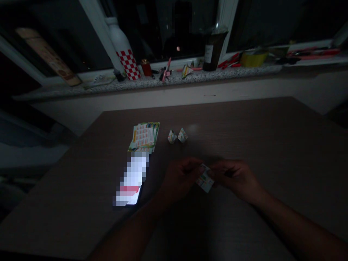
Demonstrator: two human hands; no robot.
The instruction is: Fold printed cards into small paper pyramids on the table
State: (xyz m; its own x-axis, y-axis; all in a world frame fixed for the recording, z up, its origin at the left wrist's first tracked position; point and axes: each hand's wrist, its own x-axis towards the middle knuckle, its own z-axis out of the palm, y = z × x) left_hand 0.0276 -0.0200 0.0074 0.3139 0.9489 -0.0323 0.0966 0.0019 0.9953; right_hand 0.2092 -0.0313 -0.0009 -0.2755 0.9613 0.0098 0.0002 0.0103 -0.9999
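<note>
Between my two hands is a small folded piece of printed paper (206, 181), pale with coloured patches, held above the table. My left hand (181, 177) pinches its upper left edge between thumb and fingers. On the opposite side, my right hand (235, 177) grips the upper right edge, thumb on top. Beyond my hands, a folded paper shape (172, 136) stands beside a second folded paper shape (182, 135); both are pointed and printed. To their left lies a stack of printed paper sheets (144, 137) in green, white and orange. The dim light blurs the finer folds.
A lit phone (133, 179) lies on the brown table (89, 152) left of my hands, its screen pixelated. Along the granite windowsill (174, 81) stand a white bottle with red checks (126, 54), a dark cup (212, 54), yellow tape (253, 59) and several pens.
</note>
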